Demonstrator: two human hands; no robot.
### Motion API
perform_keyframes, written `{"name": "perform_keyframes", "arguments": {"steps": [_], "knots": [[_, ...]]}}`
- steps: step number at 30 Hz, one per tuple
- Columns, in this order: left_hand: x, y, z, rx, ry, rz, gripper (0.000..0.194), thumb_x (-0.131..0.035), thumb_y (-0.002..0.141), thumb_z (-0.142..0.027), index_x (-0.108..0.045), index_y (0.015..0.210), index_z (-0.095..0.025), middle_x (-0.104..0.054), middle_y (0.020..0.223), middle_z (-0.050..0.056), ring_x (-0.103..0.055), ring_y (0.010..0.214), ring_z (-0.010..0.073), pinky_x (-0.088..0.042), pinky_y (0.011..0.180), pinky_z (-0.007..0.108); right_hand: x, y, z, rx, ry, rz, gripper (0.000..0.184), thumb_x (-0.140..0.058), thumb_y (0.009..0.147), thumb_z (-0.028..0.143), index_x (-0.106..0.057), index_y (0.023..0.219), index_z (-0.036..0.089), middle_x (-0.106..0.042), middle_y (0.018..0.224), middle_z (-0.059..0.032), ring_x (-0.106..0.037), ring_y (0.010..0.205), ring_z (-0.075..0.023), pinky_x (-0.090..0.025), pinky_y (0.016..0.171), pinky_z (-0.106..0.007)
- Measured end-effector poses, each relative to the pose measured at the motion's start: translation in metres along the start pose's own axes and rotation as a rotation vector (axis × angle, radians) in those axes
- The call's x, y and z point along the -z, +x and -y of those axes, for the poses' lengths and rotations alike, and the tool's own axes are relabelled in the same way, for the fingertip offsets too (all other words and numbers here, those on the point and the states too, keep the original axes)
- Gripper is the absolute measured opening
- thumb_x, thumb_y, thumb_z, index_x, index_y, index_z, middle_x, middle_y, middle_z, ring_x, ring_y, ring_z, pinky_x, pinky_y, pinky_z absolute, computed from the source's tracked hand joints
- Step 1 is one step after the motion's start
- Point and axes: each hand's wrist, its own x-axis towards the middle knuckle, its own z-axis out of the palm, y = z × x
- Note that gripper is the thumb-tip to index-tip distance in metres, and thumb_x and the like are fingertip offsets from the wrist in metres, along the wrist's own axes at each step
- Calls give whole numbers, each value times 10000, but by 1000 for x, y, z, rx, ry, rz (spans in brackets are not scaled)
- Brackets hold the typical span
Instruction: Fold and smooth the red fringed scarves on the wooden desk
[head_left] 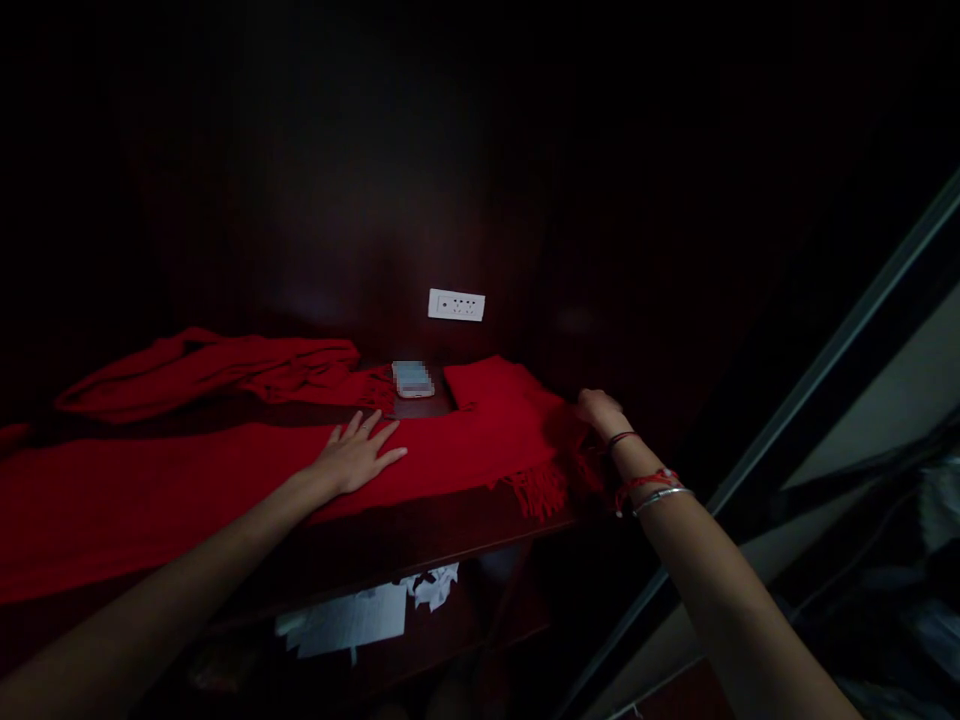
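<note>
A long red scarf [465, 440] with fringed ends lies stretched across a dark wooden shelf, its right part folded over. My left hand [355, 457] rests palm down on it, fingers spread and holding nothing. At the scarf's right end, my right hand [600, 410] is closed on the cloth, though its fingertips are mostly hidden. Behind the stretched scarf, a second red cloth with fringe [225, 375] lies bunched at the left. Between that cloth and the folded part sits a phone [414, 380], its screen blurred out.
A white wall socket [456, 305] is set in the dark back panel. Below the shelf's front edge [450, 552], papers [352, 620] and crumpled white paper [435, 588] lie in a lower compartment. A metal-edged frame [832, 340] slants along the right.
</note>
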Motion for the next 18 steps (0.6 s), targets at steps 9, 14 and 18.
{"name": "perform_keyframes", "arguments": {"steps": [9, 14, 18], "knots": [[-20, 8, 4, -25, 22, 1, 567, -195, 779, -531, -253, 1276, -263, -197, 1352, 47, -156, 1226, 262, -167, 945, 470, 17, 4, 10, 37, 60, -139, 304, -447, 725, 153, -573, 997, 102, -555, 1018, -189, -528, 945, -259, -440, 720, -313], [-12, 4, -1, -16, 26, 31, 552, -208, 789, -493, -259, 1277, -239, -198, 1351, 58, -146, 1230, 250, -151, 960, 450, 66, 0, 29, 247, 514, -321, 240, -477, 723, 233, -586, 904, 119, -606, 881, -109, -567, 816, -185, -447, 683, -256], [-11, 4, 2, 20, -1, 45, 573, -201, 774, -532, -244, 1278, -264, -171, 1359, 43, -132, 1231, 267, -149, 951, 478, 60, 0, 31, 208, 948, -178, 230, -394, 771, 172, -522, 956, 123, -608, 772, -55, -558, 605, -88, -466, 558, -196]]}}
